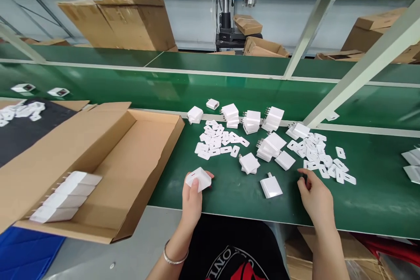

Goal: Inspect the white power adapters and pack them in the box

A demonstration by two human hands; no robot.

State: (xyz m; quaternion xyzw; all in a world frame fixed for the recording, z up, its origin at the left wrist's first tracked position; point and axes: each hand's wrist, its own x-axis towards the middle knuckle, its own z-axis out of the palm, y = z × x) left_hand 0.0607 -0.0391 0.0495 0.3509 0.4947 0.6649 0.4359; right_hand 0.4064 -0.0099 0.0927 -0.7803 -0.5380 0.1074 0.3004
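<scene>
My left hand [192,199] holds a white charger body [198,178] just above the front of the green table [377,192]. My right hand [315,197] hovers with fingers apart near the front, close to a scatter of small white flat caps [320,155]. A lone white charger [271,186] lies between my hands. More white chargers [249,162] lie loose and in small stacks [252,121] further back. A second scatter of flat caps [216,140] lies left of centre.
An open cardboard box [131,157] at the left holds a row of white chargers [65,197]. A black mat [19,133] with more white caps lies far left. Slanted metal frame posts [361,65] rise at the right. Cardboard boxes [121,22] stand behind the conveyor.
</scene>
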